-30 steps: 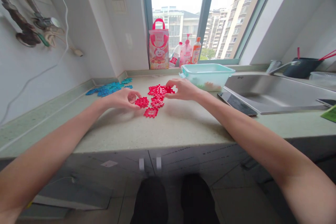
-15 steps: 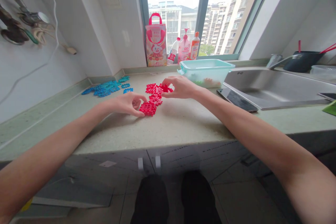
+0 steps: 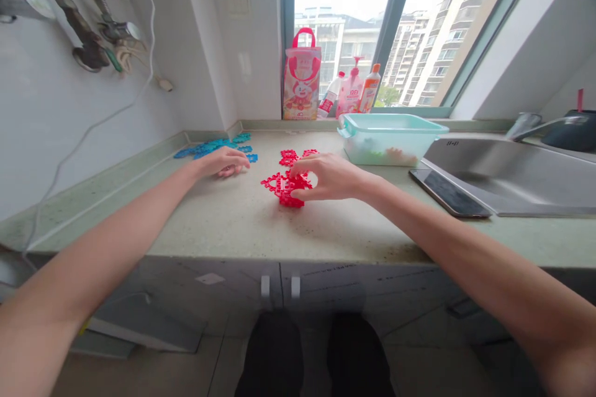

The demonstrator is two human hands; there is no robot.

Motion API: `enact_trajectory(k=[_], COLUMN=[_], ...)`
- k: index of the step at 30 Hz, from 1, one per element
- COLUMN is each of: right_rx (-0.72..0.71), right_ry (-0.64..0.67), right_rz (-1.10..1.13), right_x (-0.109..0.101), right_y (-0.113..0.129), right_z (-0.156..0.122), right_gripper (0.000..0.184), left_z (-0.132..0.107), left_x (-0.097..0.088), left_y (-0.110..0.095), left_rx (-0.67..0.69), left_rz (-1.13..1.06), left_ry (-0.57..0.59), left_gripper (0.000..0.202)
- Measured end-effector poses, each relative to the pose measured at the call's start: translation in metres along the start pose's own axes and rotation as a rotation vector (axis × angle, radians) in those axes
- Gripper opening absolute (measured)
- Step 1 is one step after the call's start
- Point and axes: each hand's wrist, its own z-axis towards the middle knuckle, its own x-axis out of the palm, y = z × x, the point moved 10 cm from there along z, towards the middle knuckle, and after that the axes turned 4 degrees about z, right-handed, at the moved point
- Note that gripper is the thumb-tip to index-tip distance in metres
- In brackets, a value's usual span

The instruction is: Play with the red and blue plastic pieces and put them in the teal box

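My right hand [image 3: 328,177] grips a cluster of red interlocking plastic pieces [image 3: 285,188], thumb on the near side and fingers at the far side. These are flat pieces with notched edges and cut-out middles; the hand covers part of them. Behind the cluster, more red pieces [image 3: 288,154] lie on the counter. Over on the left, my left hand [image 3: 228,162] rests palm down with loosely bent fingers and nothing visible in it. Just beyond it spreads a pile of blue interlocking pieces [image 3: 212,147], partly hidden by that hand.
A pale turquoise plastic tub [image 3: 395,130] with small coloured contents stands at the back right. A phone [image 3: 447,192] lies by the steel sink [image 3: 526,180]. Bottles [image 3: 350,94] and a pink bag [image 3: 302,84] line the windowsill. The counter's front edge [image 3: 279,257] is close.
My left hand has left the red pieces and moved left beside the blue pile. My right hand has come nearer with the red cluster. The view has turned slightly left.
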Motion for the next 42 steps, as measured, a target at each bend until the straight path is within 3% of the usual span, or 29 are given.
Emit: enact_trajectory(k=[3,9,14,21,30,37,42], right_rx=[-0.002,-0.050,-0.053,-0.091,-0.024,-0.135,-0.124], right_ry=[0.072,0.004,0.048,0.089,0.081,-0.081,-0.377], right_rz=[-0.021,0.000,-0.018,0.043,0.038,-0.046,-0.178], right_x=[0.009,0.003,0.016,0.033,0.028,0.008,-0.047], right_y=[0.003,0.019,0.027,0.023,0.005,0.019,-0.009], right_z=[-0.001,-0.002,-0.001,-0.001,-0.001,0.000,-0.010], right_gripper=[0.025,0.038,0.048,0.039,0.046,0.054,0.050], left_z=[0.003,0.009,0.011,0.014,0.014,0.008,0.006], left_x=[0.000,0.004,0.003,0.004,0.004,0.005,0.004], left_y=[0.009,0.011,0.013,0.016,0.020,0.013,0.010], left_rx=[0.005,0.017,0.027,0.035,0.026,0.001,-0.011], left_rz=[0.037,0.133,0.147,0.171,0.178,0.185,0.195], left_ry=[-0.022,-0.034,-0.035,-0.034,-0.021,-0.026,-0.036], left_gripper=[0.042,0.041,0.040,0.039,0.040,0.039,0.041])
